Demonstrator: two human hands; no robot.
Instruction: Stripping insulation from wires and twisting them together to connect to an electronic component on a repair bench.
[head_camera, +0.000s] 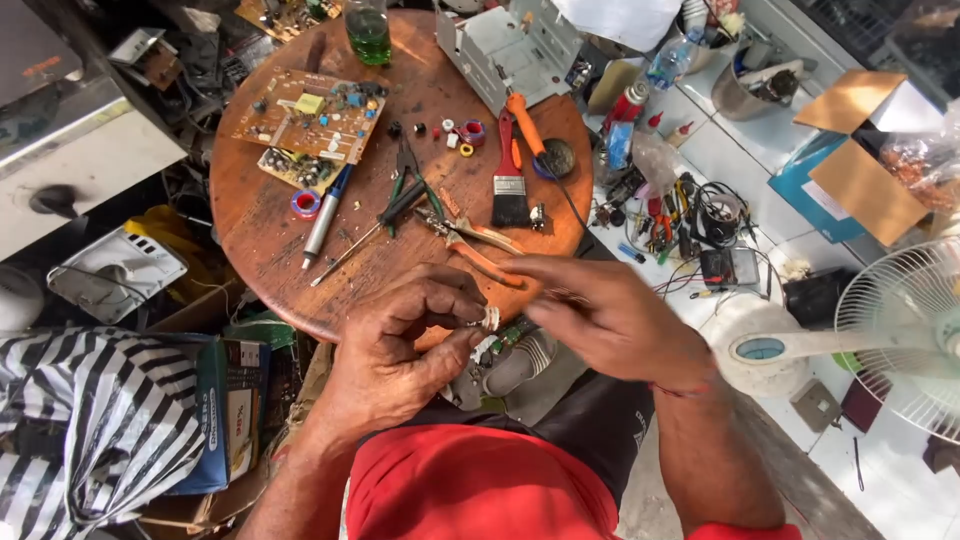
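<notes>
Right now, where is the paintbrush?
In the head view, the paintbrush lies on the round wooden table, right of middle, between the pliers and the soldering iron.

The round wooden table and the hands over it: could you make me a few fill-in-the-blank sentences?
1. The left hand pinches a small ____ part at its fingertips.
2. The paintbrush on the table has a ____ handle.
3. The glass jar at the table's far edge holds a ____ liquid.
4. The fan stands on the person's ____ side.

Missing words: white; red; green; right
</notes>
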